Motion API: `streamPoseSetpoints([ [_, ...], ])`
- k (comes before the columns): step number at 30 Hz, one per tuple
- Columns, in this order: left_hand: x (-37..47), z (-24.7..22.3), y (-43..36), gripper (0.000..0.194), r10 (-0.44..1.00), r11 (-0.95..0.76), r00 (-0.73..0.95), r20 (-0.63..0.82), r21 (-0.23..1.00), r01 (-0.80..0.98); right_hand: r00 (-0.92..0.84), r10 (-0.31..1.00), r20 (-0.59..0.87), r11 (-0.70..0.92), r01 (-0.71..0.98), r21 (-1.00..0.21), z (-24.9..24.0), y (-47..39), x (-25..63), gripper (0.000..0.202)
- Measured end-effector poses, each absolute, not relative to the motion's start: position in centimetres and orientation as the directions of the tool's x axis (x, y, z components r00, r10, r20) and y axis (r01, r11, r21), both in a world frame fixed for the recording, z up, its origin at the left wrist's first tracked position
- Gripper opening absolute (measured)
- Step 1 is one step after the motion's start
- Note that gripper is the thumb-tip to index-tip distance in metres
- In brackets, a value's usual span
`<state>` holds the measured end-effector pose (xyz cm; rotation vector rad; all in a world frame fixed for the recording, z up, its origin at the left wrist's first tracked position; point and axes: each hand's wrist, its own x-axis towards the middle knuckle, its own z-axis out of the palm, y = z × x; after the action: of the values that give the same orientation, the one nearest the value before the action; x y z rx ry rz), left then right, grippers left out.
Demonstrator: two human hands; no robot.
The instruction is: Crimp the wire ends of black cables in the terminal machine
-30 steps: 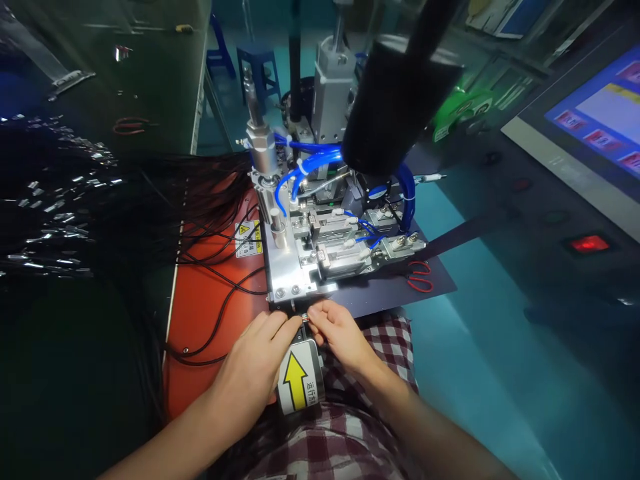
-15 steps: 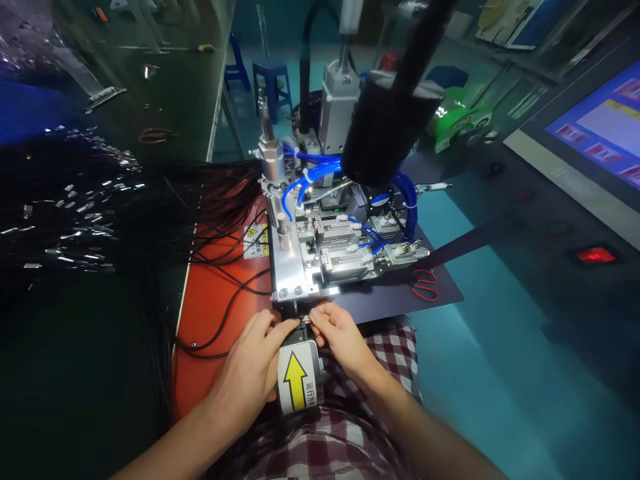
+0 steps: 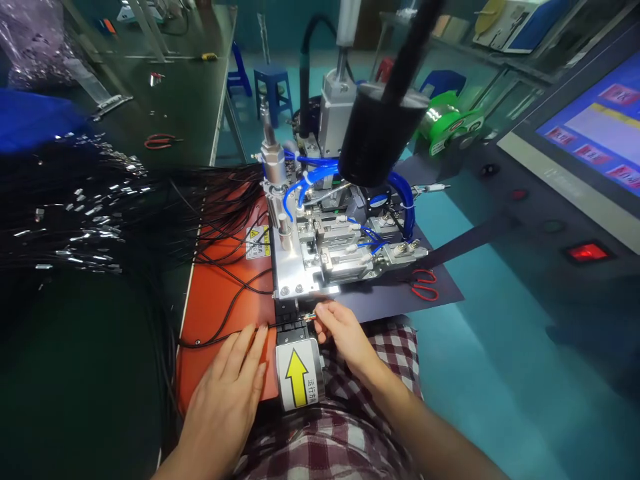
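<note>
My right hand (image 3: 345, 333) is closed in a pinch on the thin coloured wires (image 3: 309, 317) at the end of a black cable (image 3: 235, 335). That cable runs left across a black slotted track (image 3: 289, 327) and over the orange surface (image 3: 225, 373). Flat on the orange surface, my left hand (image 3: 227, 380) is open, its fingertips close to the cable. Whether they touch it I cannot tell. Just beyond both hands stands a metal machine (image 3: 293, 267) with blue air tubes (image 3: 325, 167). Below the track is a white label with a yellow arrow (image 3: 297, 378).
Red-handled scissors (image 3: 425, 287) lie on the dark plate at right. A bundle of black cables (image 3: 230, 193) lies at the machine's left. A black cylinder (image 3: 383, 133) hangs over the machine. A green spool (image 3: 447, 123) and a screen panel (image 3: 590, 140) stand at right.
My left hand has left the wire end, moved left and down, and spread flat on the orange surface. My right hand keeps its pinch in nearly the same place. The view has shifted slightly.
</note>
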<state>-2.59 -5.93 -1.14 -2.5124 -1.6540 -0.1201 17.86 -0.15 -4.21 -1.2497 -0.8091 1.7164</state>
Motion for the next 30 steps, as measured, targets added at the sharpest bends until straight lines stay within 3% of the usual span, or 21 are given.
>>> streamPoseSetpoints([
  [8, -3.3, -1.1, -6.3, 0.047, 0.910, -0.386, 0.389, 0.141, -0.051, 0.921, 0.053, 0.885, -0.463, -0.440, -0.234, -0.867, -6.1, -2.6, 21.2, 0.034],
  [14, -2.5, -0.8, -1.4, 0.045, 0.933, -0.351, 0.340, 0.120, 0.085, 0.933, 0.031, 0.877, -0.479, -0.463, -0.206, -0.862, -6.3, -3.5, 20.8, 0.033],
  [18, -3.4, 1.1, 0.6, 0.041, 0.908, -0.419, 0.413, 0.071, 0.141, 0.897, -0.014, 0.870, -0.492, -0.488, -0.157, -0.859, -5.4, -3.8, 20.7, 0.034],
  [23, -7.8, 5.6, -3.0, 0.031, 0.700, -0.656, 0.696, -0.158, 0.243, 0.715, 0.046, 0.861, -0.506, -0.502, -0.077, -0.861, -4.4, -4.8, 22.7, 0.032],
  [30, -11.7, 8.3, -3.6, 0.023, 0.629, -0.682, 0.690, -0.360, 0.171, 0.711, 0.030, 0.862, -0.507, -0.505, -0.050, -0.862, -3.0, -4.5, 23.1, 0.033],
])
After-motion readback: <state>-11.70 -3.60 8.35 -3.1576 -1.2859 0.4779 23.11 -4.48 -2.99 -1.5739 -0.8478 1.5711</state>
